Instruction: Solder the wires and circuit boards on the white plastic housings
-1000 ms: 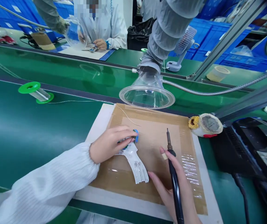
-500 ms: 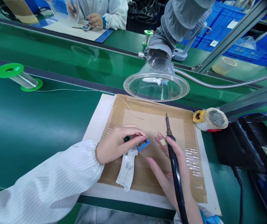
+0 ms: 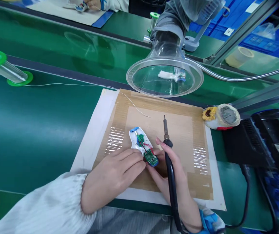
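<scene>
My left hand (image 3: 112,178) grips a small green circuit board (image 3: 151,158) at its end, with red and dark wires running to a white plastic housing (image 3: 139,139) with blue edging. My right hand (image 3: 168,177) holds a black soldering iron (image 3: 168,156) like a pen, its metal tip (image 3: 164,125) pointing up the mat and apart from the board. The right fingertips sit just below the board, nearly touching my left fingers. A thin solder wire (image 3: 81,85) runs from a glass spool (image 3: 6,71) to the cardboard mat (image 3: 159,130), ending away from both hands.
A clear fume funnel (image 3: 165,76) on a grey hose hangs above the mat. A tip-cleaning holder (image 3: 221,117) sits at the mat's right, beside a black soldering station (image 3: 242,143). A co-worker's hands (image 3: 90,4) work at the far bench edge.
The white housing has swung up from hanging toward me to lie beneath the board. My hands have moved closer together, and the iron has shifted left with them. The view has tilted down.
</scene>
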Tool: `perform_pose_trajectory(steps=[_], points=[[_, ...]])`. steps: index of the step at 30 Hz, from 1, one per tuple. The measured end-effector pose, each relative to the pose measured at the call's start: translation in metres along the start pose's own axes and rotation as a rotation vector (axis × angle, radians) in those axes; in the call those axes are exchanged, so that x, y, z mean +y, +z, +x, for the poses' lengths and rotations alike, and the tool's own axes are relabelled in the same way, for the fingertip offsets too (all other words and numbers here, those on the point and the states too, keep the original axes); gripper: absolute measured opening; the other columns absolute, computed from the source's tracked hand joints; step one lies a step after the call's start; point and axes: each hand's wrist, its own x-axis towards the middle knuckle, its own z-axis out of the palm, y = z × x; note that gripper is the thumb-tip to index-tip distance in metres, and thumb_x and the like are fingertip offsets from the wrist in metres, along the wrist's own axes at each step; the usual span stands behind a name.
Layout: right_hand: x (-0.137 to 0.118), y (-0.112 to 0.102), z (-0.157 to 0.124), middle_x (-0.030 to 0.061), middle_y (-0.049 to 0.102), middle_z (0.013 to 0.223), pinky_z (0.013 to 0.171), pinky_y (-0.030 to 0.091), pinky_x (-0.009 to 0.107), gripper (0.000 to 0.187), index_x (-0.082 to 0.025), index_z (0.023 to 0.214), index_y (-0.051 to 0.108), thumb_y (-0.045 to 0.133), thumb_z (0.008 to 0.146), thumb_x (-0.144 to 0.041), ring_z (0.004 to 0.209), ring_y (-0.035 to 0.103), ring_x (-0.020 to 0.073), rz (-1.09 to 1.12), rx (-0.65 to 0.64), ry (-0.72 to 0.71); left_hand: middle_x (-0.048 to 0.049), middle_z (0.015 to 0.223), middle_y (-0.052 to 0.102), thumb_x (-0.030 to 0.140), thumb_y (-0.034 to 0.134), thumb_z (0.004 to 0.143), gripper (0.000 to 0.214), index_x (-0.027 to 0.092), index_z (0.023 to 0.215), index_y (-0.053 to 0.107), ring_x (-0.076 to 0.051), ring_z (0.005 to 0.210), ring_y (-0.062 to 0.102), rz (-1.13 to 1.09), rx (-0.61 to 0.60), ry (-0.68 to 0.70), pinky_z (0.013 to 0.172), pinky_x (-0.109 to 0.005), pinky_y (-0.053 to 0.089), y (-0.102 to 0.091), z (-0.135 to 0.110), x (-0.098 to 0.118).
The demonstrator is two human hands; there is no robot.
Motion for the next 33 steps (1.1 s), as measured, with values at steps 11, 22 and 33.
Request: perform_pose_trajectory(steps=[11, 22, 33], points=[[0.002, -0.006, -0.007, 0.0113, 0.079, 0.146, 0.098, 0.075, 0.041, 0.071, -0.034, 0.166, 0.052, 0.081, 0.102, -0.023, 0.117, 0.085, 0.0269, -0.106, -0.083, -0.084, -0.0109, 0.113, 0.083, 0.008, 0.053, 0.115, 0.021, 0.012, 0.112, 0.073, -0.024, 0.113, 0.081, 0.005, 0.016, -0.135, 0.118, -0.047, 0.067, 0.023, -0.024, 0.018], [0.004, -0.01, -0.008, 0.0119, 0.078, 0.151, 0.098, 0.077, 0.04, 0.08, -0.036, 0.167, 0.048, 0.084, 0.099, -0.014, 0.119, 0.087, 0.0246, -0.1, -0.026, -0.139, -0.0087, 0.111, 0.078, 0.008, 0.057, 0.113, 0.013, 0.017, 0.107, 0.066, -0.023, 0.112, 0.076, -0.335, 0.156, -0.342, 0.113, -0.042, 0.064, 0.032, -0.02, 0.023], [-0.007, -0.016, -0.007, 0.0135, 0.076, 0.153, 0.092, 0.078, 0.04, 0.076, -0.036, 0.164, 0.052, 0.087, 0.099, -0.021, 0.111, 0.088, 0.0247, 0.01, -0.036, -0.008, -0.0084, 0.107, 0.082, 0.008, 0.058, 0.113, 0.021, 0.016, 0.103, 0.074, -0.022, 0.109, 0.08, -0.192, 0.164, -0.232, 0.116, -0.046, 0.068, 0.031, -0.018, 0.017]])
